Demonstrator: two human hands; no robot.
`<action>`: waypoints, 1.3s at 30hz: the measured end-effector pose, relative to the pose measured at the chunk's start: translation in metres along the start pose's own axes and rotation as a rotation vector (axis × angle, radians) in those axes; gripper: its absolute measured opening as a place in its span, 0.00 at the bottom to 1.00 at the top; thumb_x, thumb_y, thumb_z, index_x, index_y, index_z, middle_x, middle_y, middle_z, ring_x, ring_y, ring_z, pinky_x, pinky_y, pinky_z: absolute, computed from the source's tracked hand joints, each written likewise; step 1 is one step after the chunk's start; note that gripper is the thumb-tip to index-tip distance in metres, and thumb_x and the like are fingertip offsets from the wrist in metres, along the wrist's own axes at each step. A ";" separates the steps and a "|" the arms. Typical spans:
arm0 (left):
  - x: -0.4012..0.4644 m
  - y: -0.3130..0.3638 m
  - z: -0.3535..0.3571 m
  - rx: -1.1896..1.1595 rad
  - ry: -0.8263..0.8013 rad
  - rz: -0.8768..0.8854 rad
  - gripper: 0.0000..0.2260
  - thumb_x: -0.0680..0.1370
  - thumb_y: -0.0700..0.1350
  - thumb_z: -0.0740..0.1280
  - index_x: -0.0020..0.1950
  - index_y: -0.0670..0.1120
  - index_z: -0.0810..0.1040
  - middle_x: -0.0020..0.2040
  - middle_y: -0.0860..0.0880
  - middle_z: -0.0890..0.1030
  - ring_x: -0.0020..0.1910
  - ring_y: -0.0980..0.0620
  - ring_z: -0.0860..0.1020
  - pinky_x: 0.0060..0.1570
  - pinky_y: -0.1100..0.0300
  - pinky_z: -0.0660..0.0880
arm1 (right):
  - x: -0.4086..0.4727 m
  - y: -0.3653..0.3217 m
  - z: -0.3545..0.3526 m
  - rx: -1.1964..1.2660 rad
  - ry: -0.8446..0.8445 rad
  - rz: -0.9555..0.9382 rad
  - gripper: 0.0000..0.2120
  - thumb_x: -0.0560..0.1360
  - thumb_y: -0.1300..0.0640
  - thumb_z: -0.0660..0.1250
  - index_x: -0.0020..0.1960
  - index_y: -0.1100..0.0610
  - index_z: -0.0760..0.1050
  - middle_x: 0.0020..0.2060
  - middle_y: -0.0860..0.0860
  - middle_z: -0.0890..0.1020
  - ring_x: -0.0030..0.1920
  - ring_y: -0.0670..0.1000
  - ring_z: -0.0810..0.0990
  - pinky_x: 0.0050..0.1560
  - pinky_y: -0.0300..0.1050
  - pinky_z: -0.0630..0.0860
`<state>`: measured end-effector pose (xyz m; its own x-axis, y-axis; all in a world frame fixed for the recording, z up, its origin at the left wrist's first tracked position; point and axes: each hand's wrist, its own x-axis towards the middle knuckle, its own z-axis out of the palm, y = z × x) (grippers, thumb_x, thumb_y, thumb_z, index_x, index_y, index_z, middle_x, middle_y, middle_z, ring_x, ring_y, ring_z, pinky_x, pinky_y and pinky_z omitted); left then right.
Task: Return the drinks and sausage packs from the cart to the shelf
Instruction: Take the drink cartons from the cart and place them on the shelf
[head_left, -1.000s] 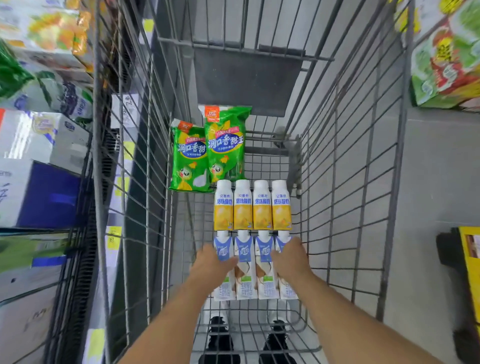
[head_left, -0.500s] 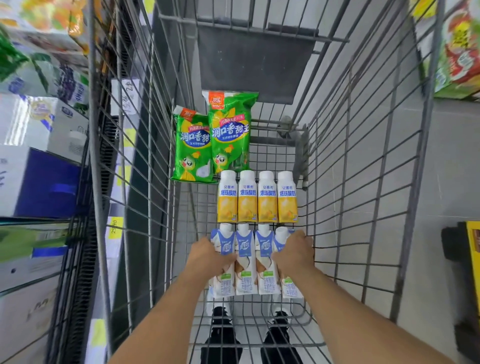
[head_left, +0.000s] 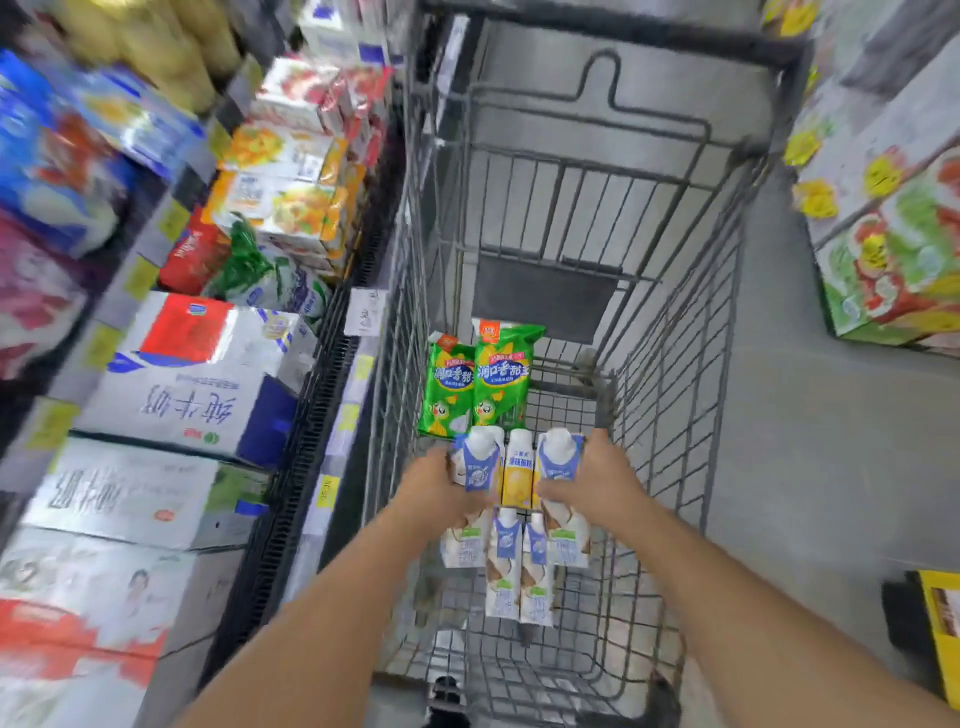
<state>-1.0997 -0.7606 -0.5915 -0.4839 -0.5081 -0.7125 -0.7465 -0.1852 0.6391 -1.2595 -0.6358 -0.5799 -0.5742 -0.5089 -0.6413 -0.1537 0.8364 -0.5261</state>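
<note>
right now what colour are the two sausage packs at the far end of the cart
Bright green with blue and yellow label print, orange tabs on top; head view shows the sausage packs.

The cart (head_left: 670, 364) is open on top; its wire walls close the sides. The shelf (head_left: 311, 415) at left is packed with boxes (head_left: 171, 395).

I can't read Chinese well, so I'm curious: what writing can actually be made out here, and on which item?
"润口香甜王": large characters on the right green sausage pack.
"润口香甜": left green sausage pack, last character hidden.
"纯牛奶": upside down on the white milk box on the shelf.
Blue-and-white cartons in the left hand and right hand, the yellow bottle and the shelf price tags: too blurred.
</note>
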 end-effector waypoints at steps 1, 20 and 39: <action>-0.014 0.021 -0.015 -0.014 0.027 0.046 0.17 0.70 0.41 0.78 0.54 0.45 0.74 0.43 0.51 0.80 0.34 0.58 0.76 0.23 0.72 0.71 | -0.011 -0.023 -0.020 0.004 0.020 -0.054 0.22 0.67 0.58 0.80 0.49 0.60 0.69 0.38 0.47 0.73 0.40 0.49 0.73 0.30 0.32 0.66; -0.404 0.164 -0.149 -0.284 0.757 0.515 0.17 0.69 0.41 0.78 0.55 0.43 0.78 0.44 0.44 0.84 0.38 0.49 0.81 0.39 0.52 0.82 | -0.296 -0.267 -0.193 -0.092 -0.080 -0.955 0.28 0.65 0.50 0.82 0.59 0.54 0.72 0.53 0.52 0.81 0.51 0.53 0.80 0.47 0.46 0.76; -0.784 -0.140 -0.095 -0.513 1.493 0.185 0.21 0.67 0.45 0.79 0.56 0.47 0.77 0.50 0.47 0.83 0.42 0.48 0.83 0.40 0.52 0.82 | -0.653 -0.276 0.100 -0.308 -0.742 -1.470 0.28 0.63 0.49 0.82 0.55 0.54 0.72 0.48 0.49 0.80 0.45 0.47 0.79 0.41 0.44 0.76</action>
<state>-0.5723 -0.4166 -0.0951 0.5476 -0.8310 0.0981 -0.3551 -0.1246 0.9265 -0.7618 -0.5546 -0.0711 0.6562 -0.7467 0.1092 -0.3722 -0.4461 -0.8139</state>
